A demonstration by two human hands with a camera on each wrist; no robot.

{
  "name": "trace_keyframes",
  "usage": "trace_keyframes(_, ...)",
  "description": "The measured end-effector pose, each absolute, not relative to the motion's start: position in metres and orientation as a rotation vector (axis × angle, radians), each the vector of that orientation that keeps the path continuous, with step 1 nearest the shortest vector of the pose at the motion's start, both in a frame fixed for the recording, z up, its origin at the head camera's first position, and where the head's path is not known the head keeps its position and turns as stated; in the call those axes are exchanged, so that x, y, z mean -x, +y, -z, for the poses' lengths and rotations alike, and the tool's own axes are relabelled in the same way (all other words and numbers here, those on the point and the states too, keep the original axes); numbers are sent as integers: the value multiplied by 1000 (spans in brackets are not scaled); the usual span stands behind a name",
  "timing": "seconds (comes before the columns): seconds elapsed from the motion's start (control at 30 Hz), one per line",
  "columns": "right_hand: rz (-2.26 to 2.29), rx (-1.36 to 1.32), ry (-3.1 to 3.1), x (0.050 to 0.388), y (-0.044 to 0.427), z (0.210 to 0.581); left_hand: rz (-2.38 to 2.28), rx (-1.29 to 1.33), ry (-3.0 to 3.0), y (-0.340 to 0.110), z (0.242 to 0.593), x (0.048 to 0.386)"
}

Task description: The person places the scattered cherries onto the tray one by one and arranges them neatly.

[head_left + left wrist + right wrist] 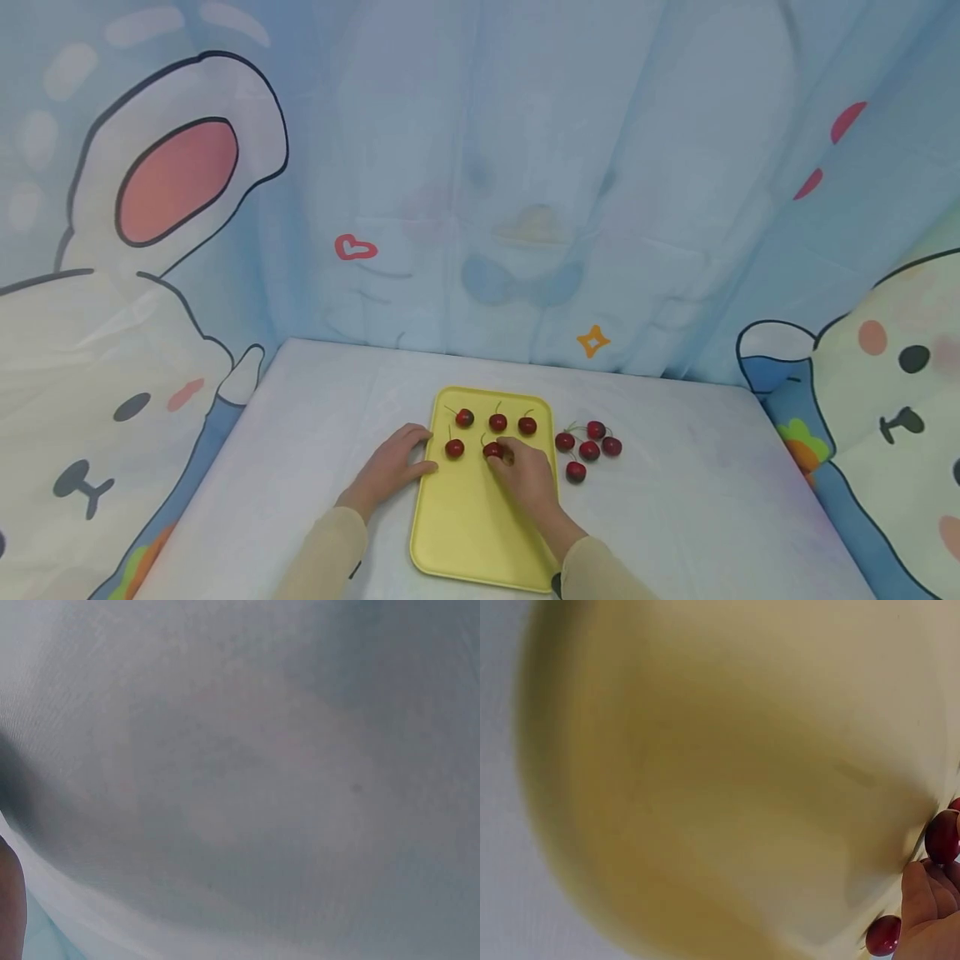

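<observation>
A yellow tray (480, 533) lies lengthwise on the white table, with dark red cherries in its far half. Three stand in the back row, among them a left cherry (465, 417). In the row nearer me, one cherry (454, 448) sits at the left. Beside it my right hand (528, 479) pinches another cherry (492, 450) between thumb and fingers, low over the tray; whether it touches the tray I cannot tell. My left hand (390, 467) rests its fingers and thumb against the tray's left rim. In the right wrist view, fingertips (919, 896) are beside a cherry (943, 836).
Right of the tray, several loose cherries (589, 450) with stems lie in a cluster on the table (675, 500). A blue cartoon-printed curtain (562, 167) hangs behind and at both sides. The left wrist view shows mostly blurred pale cloth.
</observation>
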State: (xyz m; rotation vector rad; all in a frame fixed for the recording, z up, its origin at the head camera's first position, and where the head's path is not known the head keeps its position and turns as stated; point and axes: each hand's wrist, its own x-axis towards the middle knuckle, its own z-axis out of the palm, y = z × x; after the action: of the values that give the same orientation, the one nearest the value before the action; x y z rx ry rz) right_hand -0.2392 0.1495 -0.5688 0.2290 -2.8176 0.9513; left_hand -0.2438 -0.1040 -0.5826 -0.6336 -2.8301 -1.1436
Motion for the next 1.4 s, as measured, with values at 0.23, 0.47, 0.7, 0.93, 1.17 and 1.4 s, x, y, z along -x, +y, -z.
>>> trace_keyframes(0.23,-1035,-216,-2805,237,152,565,1139,622,-2844,-104,581,243)
trace_keyframes(0.47,-1199,-112,-2813,226,164,551,1125,625,-2844,-104,583,243)
trace_keyframes(0.7,-1287,2,-2852,213,194,539,1150,623,-2837,-105,583,244)
trace_keyframes(0.93,-1280,216,-2840,207,240,535,1137,616,-2845,-106,584,244)
trace_keyframes(1.17,-1221,472,-2745,207,283,549,1126,606,-2852,-105,583,243)
trace_keyframes(1.4,-1229,609,-2755,215,305,570,1131,600,-2857,-105,582,243)
